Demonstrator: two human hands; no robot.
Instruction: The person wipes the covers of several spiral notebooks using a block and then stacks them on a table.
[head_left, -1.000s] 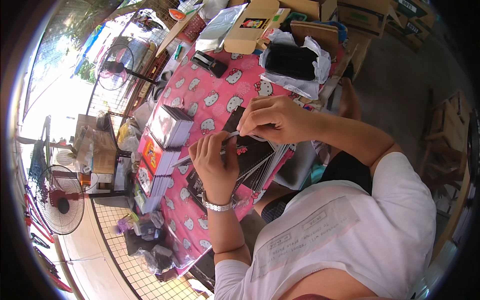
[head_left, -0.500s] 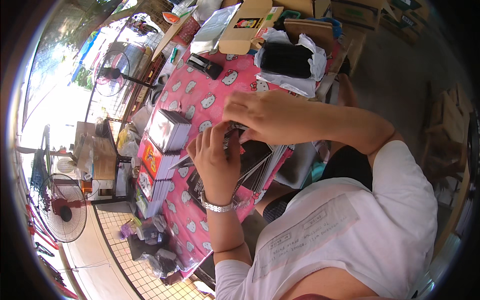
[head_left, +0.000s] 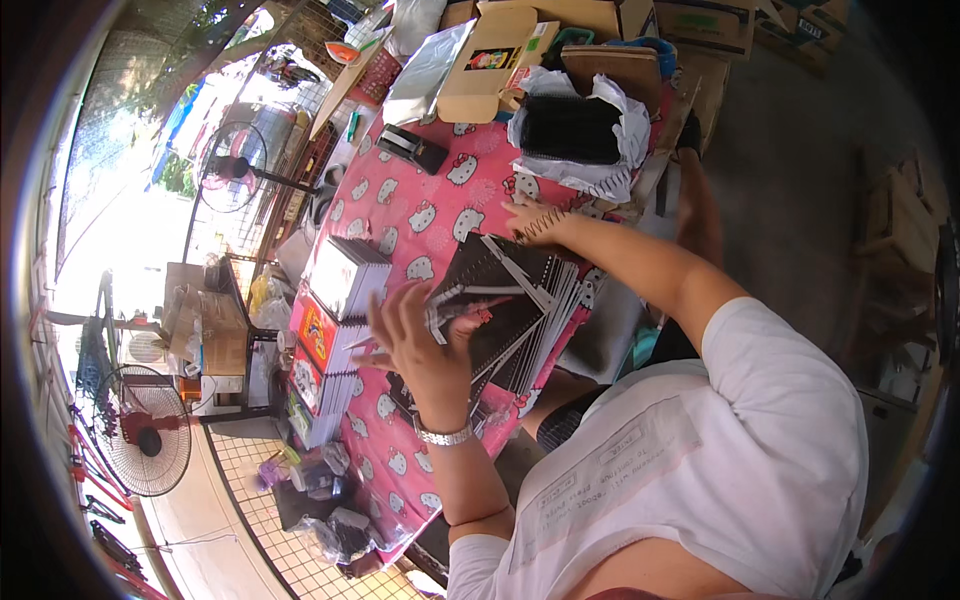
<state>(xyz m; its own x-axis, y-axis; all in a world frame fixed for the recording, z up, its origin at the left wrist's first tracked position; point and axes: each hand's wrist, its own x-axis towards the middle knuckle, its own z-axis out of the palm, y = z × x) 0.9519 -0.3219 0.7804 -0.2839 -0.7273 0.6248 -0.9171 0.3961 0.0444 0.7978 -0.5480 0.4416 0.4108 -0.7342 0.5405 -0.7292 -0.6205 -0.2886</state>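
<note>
notebooks: smooth covers | tablecloth: glossy plastic | wristwatch: shiny metal | wrapping: crumpled paper

Table covered in pink cartoon print. On it: pile of black-covered books near person's edge; row of notebook stacks along left; black tape dispenser; opened cardboard box beside clear plastic sheets; crumpled white paper around black bundle, probably binding coils.

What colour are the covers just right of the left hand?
Mostly black covers, best seen in the head view.
</note>
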